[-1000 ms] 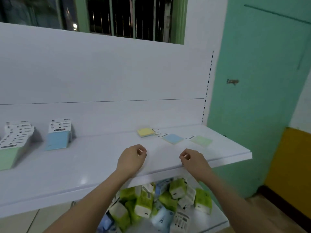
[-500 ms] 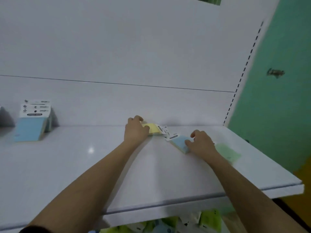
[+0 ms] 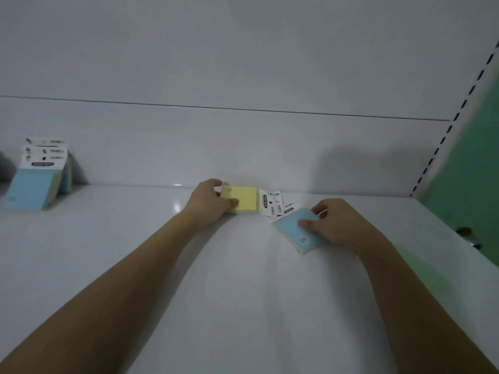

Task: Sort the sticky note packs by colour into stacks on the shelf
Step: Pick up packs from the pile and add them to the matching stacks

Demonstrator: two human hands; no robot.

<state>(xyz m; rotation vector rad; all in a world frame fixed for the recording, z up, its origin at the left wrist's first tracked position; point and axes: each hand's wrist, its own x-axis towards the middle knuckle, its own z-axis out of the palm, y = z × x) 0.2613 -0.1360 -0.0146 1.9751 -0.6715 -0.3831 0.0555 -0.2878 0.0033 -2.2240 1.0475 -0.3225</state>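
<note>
Item: 2 packs, centre frame, shelf (image 3: pixel 108 265). Left hand (image 3: pixel 208 203) now gripping yellow pack (image 3: pixel 243 199); right hand (image 3: pixel 333 221) now pinching blue pack (image 3: pixel 297 233). Both reaching completed; lifting toward blue stack (image 3: pixel 35 187), upper left, likely following.

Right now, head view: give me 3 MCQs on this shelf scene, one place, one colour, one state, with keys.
1. Where does the stack of blue packs stand?
A. far left of the shelf
B. between the hands
C. at the right edge

2. What colour is the pack under the left hand?
A. green
B. yellow
C. pink

3. What is the right hand doing?
A. hanging idle
B. pressing flat on the bare shelf
C. gripping a blue pack

Key: 1 A, it leans at the back wall on the far left. 2 B, the yellow pack shows beside its thumb. 3 C, thumb and fingers pinch the blue pack.
</note>
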